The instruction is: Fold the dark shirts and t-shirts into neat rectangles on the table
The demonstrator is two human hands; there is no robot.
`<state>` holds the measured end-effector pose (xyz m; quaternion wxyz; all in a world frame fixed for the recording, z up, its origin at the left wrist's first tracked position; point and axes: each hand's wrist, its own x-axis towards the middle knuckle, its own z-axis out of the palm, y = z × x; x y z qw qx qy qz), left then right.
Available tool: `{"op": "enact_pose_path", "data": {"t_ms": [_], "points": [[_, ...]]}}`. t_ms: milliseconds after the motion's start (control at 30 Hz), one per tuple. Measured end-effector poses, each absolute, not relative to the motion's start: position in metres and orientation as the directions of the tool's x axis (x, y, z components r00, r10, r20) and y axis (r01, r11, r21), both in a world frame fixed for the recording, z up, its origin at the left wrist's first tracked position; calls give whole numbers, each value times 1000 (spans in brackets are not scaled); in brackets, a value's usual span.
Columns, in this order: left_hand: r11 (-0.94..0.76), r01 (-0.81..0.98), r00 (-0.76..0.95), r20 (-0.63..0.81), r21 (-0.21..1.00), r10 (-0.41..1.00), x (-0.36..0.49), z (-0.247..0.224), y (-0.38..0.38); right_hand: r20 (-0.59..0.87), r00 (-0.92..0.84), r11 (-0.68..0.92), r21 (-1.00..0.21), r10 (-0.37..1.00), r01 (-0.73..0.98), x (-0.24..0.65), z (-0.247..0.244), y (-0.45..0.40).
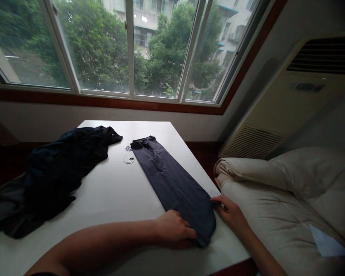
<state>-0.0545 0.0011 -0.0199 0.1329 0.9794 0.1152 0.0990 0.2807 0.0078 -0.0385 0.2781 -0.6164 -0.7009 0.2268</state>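
Observation:
Dark grey trousers (172, 172), folded lengthwise, lie on a white table (115, 191), with the waistband at the far end and a rounded fold at the near end. My left hand (175, 229) is closed on the near left edge of the trousers, knuckles up. At the right edge, near the fold, my right hand (228, 211) pinches a bit of the cloth between thumb and fingers. A pile of dark clothes (66, 168) spreads over the left side of the table.
A round cable-hole cover (129, 159) is set in the table beside the trousers. To the right stands a beige sofa (264, 203) with a white paper (327, 241) on it. An air conditioner (293, 92) and a window frame (149, 105) are behind.

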Motion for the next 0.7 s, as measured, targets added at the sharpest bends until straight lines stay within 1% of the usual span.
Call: {"op": "enact_pose_path", "data": {"t_ms": [167,300,433,567,700], "points": [[-935,200,947,189,291,261,-54,-22,0,152,-122,192,-646,981,739,274,-32,8],[-934,207,941,201,291,272,-53,-25,0,211,-61,188,-659,976,728,269,-25,7],[-934,206,941,204,292,271,-53,-25,0,188,-15,142,-682,982,717,265,-20,6],[-928,220,941,187,301,283,-53,-22,0,192,-11,144,-699,981,701,264,-19,6],[-933,208,939,208,294,274,-53,-23,0,198,-5,147,-706,980,693,265,-19,7]]}}
